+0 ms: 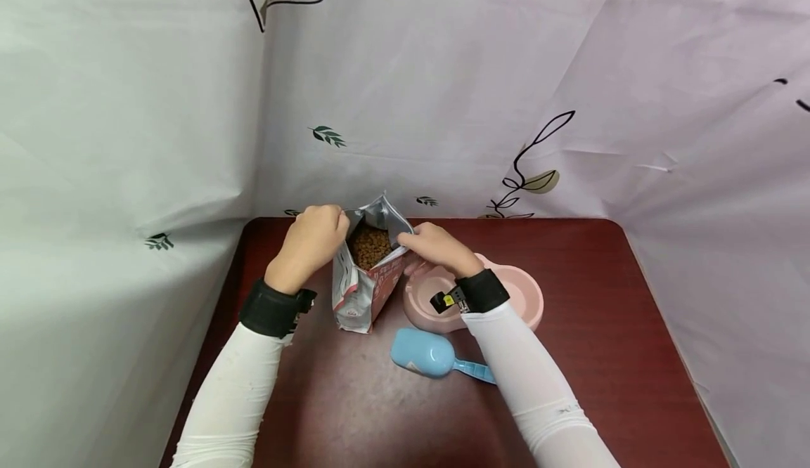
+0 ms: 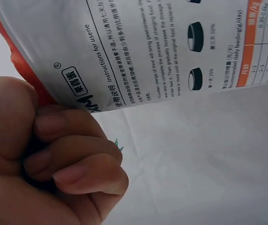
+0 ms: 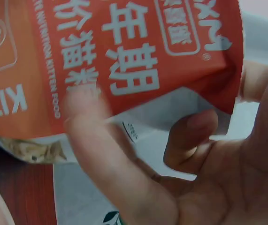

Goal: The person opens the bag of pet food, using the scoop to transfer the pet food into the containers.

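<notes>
A red and white bag of kitten food point(image 1: 387, 285) stands on the table with its top pulled open, showing brown kibble point(image 1: 370, 247) and a silvery lining. My left hand point(image 1: 316, 235) grips the left side of the bag's rim; its fingers curl in tightly in the left wrist view, beside the printed feeding panel point(image 2: 138, 51). At the opposite side, my right hand point(image 1: 439, 247) pinches the rim. In the right wrist view one finger point(image 3: 101, 154) lies along the red front, blurred, while another bends at the bag's corner.
Right of the bag sits a pink double bowl point(image 1: 525, 296), partly covered by the right wrist. A blue scoop point(image 1: 424, 352) lies in front of it, its handle end under the right sleeve. Patterned white cloth point(image 1: 411, 102) hangs behind the dark red table point(image 1: 588, 355).
</notes>
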A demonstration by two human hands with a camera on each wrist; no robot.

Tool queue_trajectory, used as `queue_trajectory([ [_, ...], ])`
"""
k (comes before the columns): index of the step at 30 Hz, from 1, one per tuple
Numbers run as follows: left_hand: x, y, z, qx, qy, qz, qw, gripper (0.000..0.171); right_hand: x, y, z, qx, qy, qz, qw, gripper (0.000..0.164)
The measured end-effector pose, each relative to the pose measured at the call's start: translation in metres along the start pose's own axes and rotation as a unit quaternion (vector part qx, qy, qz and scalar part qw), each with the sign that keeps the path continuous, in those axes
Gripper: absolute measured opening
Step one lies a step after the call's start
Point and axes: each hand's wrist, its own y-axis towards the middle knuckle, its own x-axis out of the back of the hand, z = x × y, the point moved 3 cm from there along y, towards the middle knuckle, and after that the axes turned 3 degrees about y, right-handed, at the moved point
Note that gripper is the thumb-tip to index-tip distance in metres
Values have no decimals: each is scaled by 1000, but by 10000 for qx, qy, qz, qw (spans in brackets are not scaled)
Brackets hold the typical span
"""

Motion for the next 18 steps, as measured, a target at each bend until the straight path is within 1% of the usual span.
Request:
queue_trajectory([
  [2, -1, -1, -1, 8, 52, -87, 9999, 42, 1, -1, -4, 10, -26, 37, 10000, 25],
  [5, -1, -2, -3, 23, 81, -138, 9999, 41, 0, -2, -11, 103, 107, 222, 9996, 22],
  [6, -1, -2, -3, 8, 77, -134, 9999, 40, -1, -2, -14, 114, 329, 336, 9988, 21],
  [7, -2, -2, -4, -16, 74, -132, 9999, 40, -4, -2, -17, 107, 706, 473, 9963, 23],
  [9, -3, -2, -5, -88, 26, -103, 9999, 40, -8, -1, -23, 100, 1423, 722, 9871, 39],
  [11, -3, -1, -6, -188, 14, -129, 9997, 40, -14, 0, -28, 173, 1939, 917, 9766, 58],
  [12, -3, 0, -6, -241, 6, -148, 9996, 40, -16, 1, -30, 230, 2175, 1023, 9704, 64],
  [15, -3, 3, -7, -388, 18, -216, 9990, 39, -25, 6, -36, 480, 2396, 1167, 9626, 71],
  [18, -3, 5, -8, -514, 52, -231, 9984, 39, -34, 9, -41, 593, 2708, 1132, 9541, 71],
])
